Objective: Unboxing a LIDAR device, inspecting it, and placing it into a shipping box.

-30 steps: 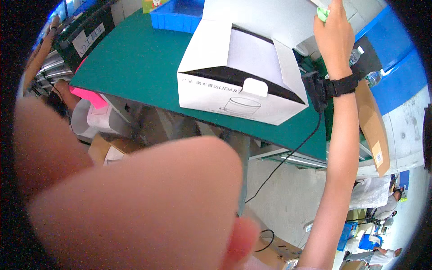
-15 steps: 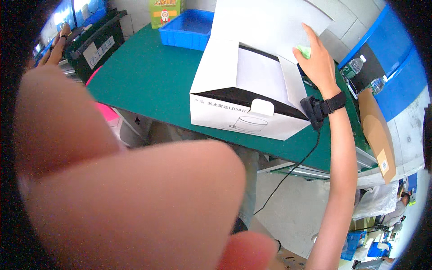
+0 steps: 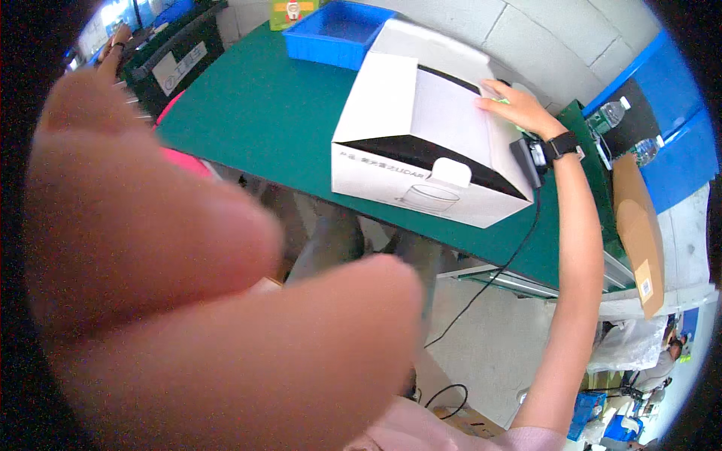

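Note:
A white cardboard box (image 3: 368,180) with a line drawing on its front stands on the green table. Its side flaps lean inward and a pale sheet (image 3: 451,113) covers the inside. At the box's far right edge is my right hand (image 3: 526,113), its thumb and fingers curled about a crumpled light green piece (image 3: 502,100), mostly hidden. A black device (image 3: 532,161) with a cable is strapped at that wrist. My left hand (image 3: 248,338) looms very close and blurred at lower left. Only parts of its fingers show, and what they touch is out of sight.
Behind the box sit a blue plastic tray (image 3: 316,49) and a green carton (image 3: 297,13). Two clear bottles (image 3: 611,114) and a cardboard sheet (image 3: 635,218) are at right. The cable (image 3: 489,282) hangs past the table edge. Another person's hand (image 3: 119,36) shows far left.
My right hand has come down from the raised lid to the box's far right edge. The lid now appears lower behind the box. My left fingers have shifted, with a wider gap between them.

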The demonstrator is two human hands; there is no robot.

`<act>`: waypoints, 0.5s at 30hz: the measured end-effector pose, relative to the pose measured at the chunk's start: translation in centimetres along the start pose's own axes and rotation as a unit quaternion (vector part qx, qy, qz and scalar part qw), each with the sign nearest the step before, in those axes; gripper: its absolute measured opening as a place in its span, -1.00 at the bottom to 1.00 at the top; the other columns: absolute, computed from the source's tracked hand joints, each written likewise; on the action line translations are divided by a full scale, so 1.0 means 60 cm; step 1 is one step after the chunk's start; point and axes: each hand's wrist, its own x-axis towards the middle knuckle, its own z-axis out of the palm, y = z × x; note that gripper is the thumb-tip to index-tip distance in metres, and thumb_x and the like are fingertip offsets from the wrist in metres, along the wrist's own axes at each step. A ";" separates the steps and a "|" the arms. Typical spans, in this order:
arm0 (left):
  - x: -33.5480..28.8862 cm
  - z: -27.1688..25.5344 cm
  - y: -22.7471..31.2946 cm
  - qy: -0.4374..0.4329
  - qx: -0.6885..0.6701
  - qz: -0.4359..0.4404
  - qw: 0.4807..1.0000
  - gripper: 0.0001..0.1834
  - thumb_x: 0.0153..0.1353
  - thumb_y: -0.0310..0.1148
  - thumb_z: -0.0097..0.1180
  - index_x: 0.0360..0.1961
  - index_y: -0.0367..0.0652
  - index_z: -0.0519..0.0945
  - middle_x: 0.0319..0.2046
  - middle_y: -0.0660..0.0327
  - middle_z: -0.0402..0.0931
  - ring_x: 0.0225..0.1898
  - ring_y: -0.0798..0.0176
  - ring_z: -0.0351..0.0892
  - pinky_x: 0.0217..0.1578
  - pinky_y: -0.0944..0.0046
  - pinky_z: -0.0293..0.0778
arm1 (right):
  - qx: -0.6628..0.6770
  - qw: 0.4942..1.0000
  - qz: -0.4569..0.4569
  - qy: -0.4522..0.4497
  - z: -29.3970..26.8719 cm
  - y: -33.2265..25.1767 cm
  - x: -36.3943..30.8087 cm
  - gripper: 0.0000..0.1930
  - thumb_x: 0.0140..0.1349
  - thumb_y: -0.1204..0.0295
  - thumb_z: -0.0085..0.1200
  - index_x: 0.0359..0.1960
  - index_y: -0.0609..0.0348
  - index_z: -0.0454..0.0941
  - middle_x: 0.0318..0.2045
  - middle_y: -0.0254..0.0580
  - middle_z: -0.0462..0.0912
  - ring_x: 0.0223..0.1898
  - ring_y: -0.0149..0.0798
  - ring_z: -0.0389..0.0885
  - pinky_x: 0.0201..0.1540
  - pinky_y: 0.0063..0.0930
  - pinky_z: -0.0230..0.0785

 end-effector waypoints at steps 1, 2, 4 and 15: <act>-0.002 -0.005 -0.003 0.009 -0.009 0.006 1.000 -0.81 0.27 -0.03 -0.17 -0.33 0.22 0.44 -0.32 0.24 0.42 -0.23 0.14 0.40 -0.09 -0.05 0.23 | 0.002 1.000 0.000 0.001 -0.001 0.003 -0.002 -0.20 0.14 -0.27 -0.04 0.32 -0.08 0.27 0.23 0.07 0.38 0.28 0.06 0.31 0.29 -0.19 0.13; -0.004 -0.009 -0.007 0.018 -0.017 0.016 1.000 -0.81 0.27 -0.03 -0.17 -0.33 0.23 0.44 -0.32 0.24 0.42 -0.23 0.13 0.40 -0.09 -0.06 0.23 | 0.007 1.000 -0.001 -0.010 -0.002 0.004 0.000 -0.23 0.15 -0.25 -0.06 0.30 -0.07 0.30 0.23 0.06 0.39 0.26 0.05 0.33 0.28 -0.21 0.14; -0.007 -0.018 -0.016 0.039 -0.040 0.031 0.998 -0.81 0.27 -0.03 -0.17 -0.33 0.23 0.44 -0.31 0.23 0.43 -0.23 0.12 0.40 -0.09 -0.06 0.23 | 0.015 1.000 -0.002 -0.017 -0.002 0.005 0.002 -0.25 0.16 -0.23 -0.07 0.29 -0.06 0.33 0.23 0.05 0.39 0.25 0.05 0.35 0.27 -0.24 0.15; 0.029 0.095 -0.026 0.089 0.095 -0.169 0.977 -0.81 -0.04 -0.45 0.05 -0.34 -0.13 0.58 -0.38 0.20 0.52 -0.37 0.18 0.39 -0.27 0.16 0.34 | 0.538 0.843 0.001 -0.015 -0.019 0.049 -0.046 -0.36 0.23 0.07 -0.11 0.27 0.20 0.31 0.15 -0.05 0.48 0.01 -0.24 0.50 0.07 -0.49 0.33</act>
